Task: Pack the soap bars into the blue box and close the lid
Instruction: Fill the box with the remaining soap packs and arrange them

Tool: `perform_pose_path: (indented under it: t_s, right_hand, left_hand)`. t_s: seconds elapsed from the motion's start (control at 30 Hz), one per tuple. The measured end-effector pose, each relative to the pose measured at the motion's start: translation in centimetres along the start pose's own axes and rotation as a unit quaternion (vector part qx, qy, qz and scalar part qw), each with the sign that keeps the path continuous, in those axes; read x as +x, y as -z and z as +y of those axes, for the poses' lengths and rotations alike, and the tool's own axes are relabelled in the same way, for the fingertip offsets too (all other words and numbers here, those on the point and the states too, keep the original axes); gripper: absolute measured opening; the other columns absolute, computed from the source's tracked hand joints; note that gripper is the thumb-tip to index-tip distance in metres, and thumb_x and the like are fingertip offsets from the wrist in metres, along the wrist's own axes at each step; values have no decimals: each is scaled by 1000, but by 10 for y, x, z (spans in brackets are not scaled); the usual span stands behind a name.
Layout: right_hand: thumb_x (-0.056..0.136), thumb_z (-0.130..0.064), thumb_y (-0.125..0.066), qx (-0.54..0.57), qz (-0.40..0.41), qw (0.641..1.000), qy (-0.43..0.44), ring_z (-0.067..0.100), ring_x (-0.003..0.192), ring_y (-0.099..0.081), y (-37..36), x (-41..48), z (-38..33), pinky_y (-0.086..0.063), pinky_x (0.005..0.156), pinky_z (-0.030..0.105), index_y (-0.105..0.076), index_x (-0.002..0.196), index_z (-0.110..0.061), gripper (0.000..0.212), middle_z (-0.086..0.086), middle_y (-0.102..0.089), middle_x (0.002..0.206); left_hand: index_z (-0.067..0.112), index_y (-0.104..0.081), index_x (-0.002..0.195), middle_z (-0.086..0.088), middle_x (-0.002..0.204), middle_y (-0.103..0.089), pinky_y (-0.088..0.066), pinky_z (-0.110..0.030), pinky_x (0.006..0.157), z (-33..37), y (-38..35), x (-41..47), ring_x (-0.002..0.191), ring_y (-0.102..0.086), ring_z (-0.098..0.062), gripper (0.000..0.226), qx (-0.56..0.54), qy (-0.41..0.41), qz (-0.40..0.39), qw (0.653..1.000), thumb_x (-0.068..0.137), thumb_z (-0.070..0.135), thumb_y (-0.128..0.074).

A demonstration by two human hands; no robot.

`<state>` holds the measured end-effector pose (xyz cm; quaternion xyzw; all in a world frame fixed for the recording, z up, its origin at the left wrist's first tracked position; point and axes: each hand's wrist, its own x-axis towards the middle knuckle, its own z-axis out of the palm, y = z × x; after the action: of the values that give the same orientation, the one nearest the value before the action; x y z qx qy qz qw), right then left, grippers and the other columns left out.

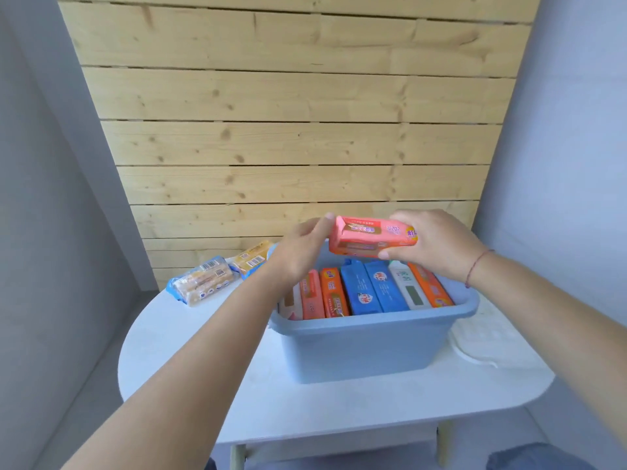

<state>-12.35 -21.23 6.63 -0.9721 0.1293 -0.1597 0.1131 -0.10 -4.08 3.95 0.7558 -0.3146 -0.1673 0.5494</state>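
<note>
A pink wrapped soap bar (369, 239) hangs above the blue box (366, 347). My right hand (437, 244) grips its right end, and the fingertips of my left hand (300, 254) touch its left end. Inside the box several soap bars stand on edge in a row: pink, orange (334, 293), blue (361, 291) and white ones. Two more soap packs lie on the table left of the box, a clear-and-blue one (202, 279) and a yellow one (252, 259). The box has no lid on it.
The box stands on a small white rounded table (190, 337). A white lid-like piece (481, 337) lies to the right of the box. A wooden plank wall rises behind, and grey walls close in on both sides.
</note>
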Motion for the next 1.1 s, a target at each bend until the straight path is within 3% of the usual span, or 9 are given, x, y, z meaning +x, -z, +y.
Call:
perform_pose_path:
  t_s: [0.07, 0.13, 0.2, 0.43, 0.67, 0.8, 0.87, 1.0, 1.1]
  right_hand:
    - [74, -43, -71, 3, 24, 999, -28, 22, 74, -59, -2, -2, 12, -48, 65, 35, -56, 83, -27, 23, -4, -64, 77]
    - [75, -39, -71, 17, 33, 999, -35, 22, 79, -61, -5, 1, 17, -49, 68, 35, -59, 91, -27, 24, -3, -67, 84]
    - [75, -36, -71, 21, 34, 999, -24, 20, 86, -61, -11, 7, 13, -48, 71, 33, -60, 104, -28, 32, -5, -65, 94]
    - [83, -29, -65, -10, 17, 999, 49, 23, 101, -56, -53, 36, -19, -46, 77, 34, -50, 117, -24, 37, -2, -58, 116]
    - [86, -27, -63, -41, -1, 997, 58, 27, 106, -53, -77, 47, -34, -49, 78, 37, -45, 115, -18, 36, 5, -53, 118]
    - [88, -31, -60, -64, -24, 997, 33, 23, 113, -43, -84, 43, -28, -48, 81, 36, -66, 101, -16, 21, 3, -45, 119]
    - [92, -26, -55, -23, -49, 998, 19, 21, 104, -48, -86, 40, -28, -48, 81, 37, -67, 108, -21, 21, 2, -45, 110]
    - [96, -15, -42, 7, -86, 996, 31, 20, 111, -50, -87, 38, -30, -44, 94, 35, -60, 125, -24, 35, -2, -51, 121]
    - [95, -5, -36, -33, -132, 989, 56, 19, 122, -44, -91, 38, -30, -35, 102, 32, -53, 133, -27, 47, -4, -50, 130]
  left_hand:
    - [20, -63, 97, -1, 97, -63, -41, -31, 80, -12, -9, 3, 91, -54, -18, 33, 189, 18, -37, 981, 95, 38, -35]
    - [14, -58, 101, -9, 115, -63, -41, -35, 89, -23, -21, 3, 104, -54, -26, 31, 385, 24, -104, 917, 95, 33, -35]
    - [10, -55, 110, -11, 128, -57, -35, -38, 94, -28, -28, 0, 119, -48, -31, 32, 475, 0, -129, 871, 93, 29, -36]
    - [3, -53, 110, -14, 128, -53, -30, -32, 91, -22, -19, -13, 120, -44, -29, 28, 425, -46, -184, 885, 94, 21, -38]
    - [3, -57, 112, -12, 126, -53, -30, -37, 105, -26, -11, -20, 123, -43, -26, 35, 461, -56, -204, 862, 96, 25, -35]
    - [15, -61, 115, -8, 113, -64, -45, -37, 87, -24, -9, -19, 106, -56, -28, 33, 404, -107, -9, 908, 90, 16, -38]
    - [15, -53, 127, -6, 131, -53, -38, -31, 95, -29, -6, -14, 119, -48, -25, 40, 452, -142, 59, 878, 90, 15, -38]
    - [14, -30, 144, -3, 153, -32, -13, -34, 117, -41, -4, -11, 143, -24, -19, 49, 554, -85, -39, 827, 96, 25, -27]
    - [12, -37, 139, -5, 146, -42, -9, -37, 118, -43, -5, -6, 138, -33, -20, 47, 609, -66, -70, 788, 95, 24, -24]
